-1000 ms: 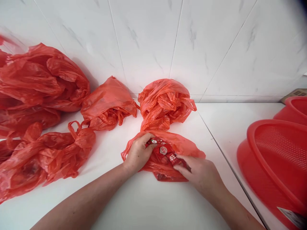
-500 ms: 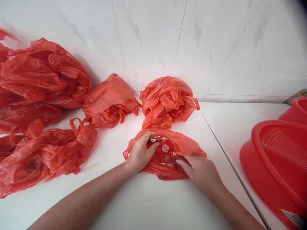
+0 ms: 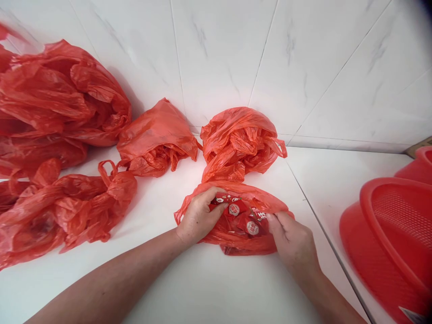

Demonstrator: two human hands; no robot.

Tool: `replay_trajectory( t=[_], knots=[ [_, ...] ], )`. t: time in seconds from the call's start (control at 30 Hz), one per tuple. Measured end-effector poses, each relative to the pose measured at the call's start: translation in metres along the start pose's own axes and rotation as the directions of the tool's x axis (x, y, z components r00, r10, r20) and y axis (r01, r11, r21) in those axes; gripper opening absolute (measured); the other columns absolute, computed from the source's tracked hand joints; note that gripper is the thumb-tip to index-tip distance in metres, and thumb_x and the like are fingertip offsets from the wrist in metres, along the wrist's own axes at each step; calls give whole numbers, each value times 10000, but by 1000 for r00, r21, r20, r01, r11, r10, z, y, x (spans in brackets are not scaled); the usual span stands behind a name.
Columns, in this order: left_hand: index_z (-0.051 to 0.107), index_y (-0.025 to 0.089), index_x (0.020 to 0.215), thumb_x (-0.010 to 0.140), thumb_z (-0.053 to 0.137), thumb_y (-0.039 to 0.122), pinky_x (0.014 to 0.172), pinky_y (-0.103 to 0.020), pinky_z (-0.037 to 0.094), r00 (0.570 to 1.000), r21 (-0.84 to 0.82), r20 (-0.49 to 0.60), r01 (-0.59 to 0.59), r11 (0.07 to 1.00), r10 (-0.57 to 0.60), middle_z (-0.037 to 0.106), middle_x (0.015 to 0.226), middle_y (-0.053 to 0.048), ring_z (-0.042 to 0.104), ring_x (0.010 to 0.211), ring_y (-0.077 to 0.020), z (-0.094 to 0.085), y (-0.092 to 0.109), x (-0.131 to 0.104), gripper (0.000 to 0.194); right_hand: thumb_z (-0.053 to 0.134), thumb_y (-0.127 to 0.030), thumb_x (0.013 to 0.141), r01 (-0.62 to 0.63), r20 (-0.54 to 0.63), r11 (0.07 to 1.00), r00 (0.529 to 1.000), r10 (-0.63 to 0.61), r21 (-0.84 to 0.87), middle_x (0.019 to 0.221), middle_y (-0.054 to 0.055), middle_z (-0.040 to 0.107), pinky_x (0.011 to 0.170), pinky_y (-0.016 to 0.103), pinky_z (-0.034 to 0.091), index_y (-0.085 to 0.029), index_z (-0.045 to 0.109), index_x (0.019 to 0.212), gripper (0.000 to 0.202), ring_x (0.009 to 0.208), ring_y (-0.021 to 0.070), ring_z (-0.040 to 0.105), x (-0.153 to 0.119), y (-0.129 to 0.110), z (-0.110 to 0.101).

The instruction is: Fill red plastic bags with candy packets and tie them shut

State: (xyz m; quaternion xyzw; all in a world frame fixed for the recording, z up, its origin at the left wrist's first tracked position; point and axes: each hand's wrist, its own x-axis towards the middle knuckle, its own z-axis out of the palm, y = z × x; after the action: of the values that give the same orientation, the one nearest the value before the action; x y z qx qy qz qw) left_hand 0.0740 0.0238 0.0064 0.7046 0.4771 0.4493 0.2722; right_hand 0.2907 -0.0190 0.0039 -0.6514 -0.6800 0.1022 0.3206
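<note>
A red plastic bag (image 3: 243, 249) lies on the white surface with its mouth spread wide. Inside it sit several small red wrapped packets (image 3: 252, 228) with round pale labels, and a red packet with white flower prints (image 3: 232, 198). My left hand (image 3: 200, 216) is closed at the left side of the mouth, thumb inside, right beside the flower-printed packet; its fingertips are partly hidden. At the right rim, my right hand (image 3: 295, 240) pinches the plastic between thumb and fingers.
Behind the open bag rests a crumpled red bag (image 3: 241, 141) against the tiled wall (image 3: 222, 54). More bunched red bags (image 3: 64, 103) stand at the left, with a smaller one (image 3: 158, 135) beside them. Red perforated baskets (image 3: 367, 229) stand at the right, past a seam in the surface.
My right hand has drawn back from inside the bag to its right rim, and the mouth is wider there. More packets with round labels show. My left hand stays nearly in place.
</note>
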Motion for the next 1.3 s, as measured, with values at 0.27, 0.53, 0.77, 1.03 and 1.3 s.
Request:
replay_trajectory(
  t=[0.27, 0.53, 0.77, 1.03, 1.3],
  knots=[
    [619, 248, 939, 807, 593, 136, 790, -267, 496, 999, -21, 38, 11, 1000, -10, 684, 921, 32, 633, 864, -147, 1, -1, 0, 175, 382, -405, 913, 11, 129, 995, 991, -23, 96, 571, -19, 546, 511, 221, 388, -213, 505, 659, 341, 529, 121, 504, 4, 1, -1],
    [619, 246, 943, 809, 586, 154, 781, -284, 503, 997, -32, 65, 51, 998, -49, 687, 917, 21, 636, 851, -159, 2, -3, -1, 166, 486, -332, 843, 18, 243, 948, 968, 63, -318, 709, -7, 635, 539, 242, 375, -235, 610, 809, 161, 598, 152, 566, 11, 4, -6],
    [614, 241, 939, 806, 565, 127, 790, -290, 501, 997, -51, 69, 37, 998, -34, 683, 906, 24, 634, 847, -157, 1, 0, 0, 182, 481, -173, 781, 58, 342, 911, 935, 94, -408, 835, 20, 652, 535, 241, 357, -204, 594, 855, 139, 648, 156, 593, 9, -2, -5],
    [617, 253, 964, 811, 560, 132, 813, -296, 506, 998, -37, 66, 23, 999, -20, 685, 937, 27, 636, 882, -162, -2, 1, 0, 203, 489, -292, 849, 65, 108, 940, 994, -30, -334, 712, 5, 631, 488, 240, 385, -210, 618, 845, 153, 542, 135, 554, 7, 2, -2],
    [615, 243, 978, 815, 567, 117, 845, -285, 491, 997, -21, 72, -10, 1000, 11, 690, 973, 20, 634, 919, -157, 1, -1, -1, 212, 543, -208, 848, 382, 294, 924, 879, -375, 35, 839, 13, 687, 657, 258, 466, -227, 656, 892, 122, 739, 150, 624, -3, -13, -7]
  ],
)
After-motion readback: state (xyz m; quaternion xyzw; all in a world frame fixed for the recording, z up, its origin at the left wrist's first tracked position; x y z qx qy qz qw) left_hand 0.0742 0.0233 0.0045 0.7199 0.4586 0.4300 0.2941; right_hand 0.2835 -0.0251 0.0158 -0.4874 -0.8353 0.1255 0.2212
